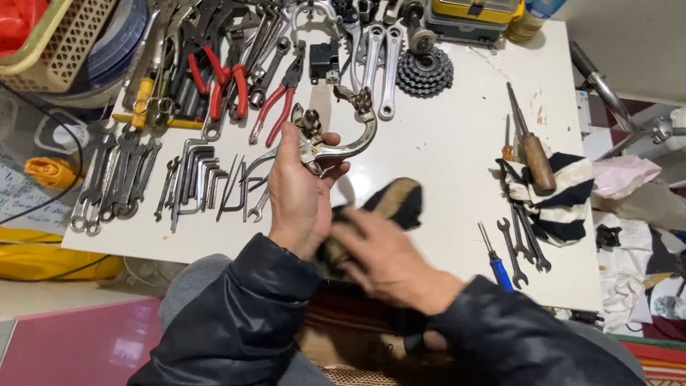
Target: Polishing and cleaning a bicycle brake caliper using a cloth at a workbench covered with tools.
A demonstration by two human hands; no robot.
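Note:
My left hand [296, 189] grips a shiny metal bicycle brake caliper [341, 136] and holds it just above the white table [443, 136], its curved arm pointing right. My right hand [389, 261], blurred with motion, is closed on a dark cloth with a tan patch [396, 202] just right of the left hand. The cloth is below the caliper and apart from it.
Rows of wrenches [118, 179] and hex keys [196, 179] lie at left, red-handled pliers [279, 107] behind them. A gear cluster [425, 71] and silver crank arms [389, 68] sit at the back. Right: a wooden-handled screwdriver [536, 157] on a striped rag [564, 196], small wrenches [522, 246], a blue-handled screwdriver [498, 266].

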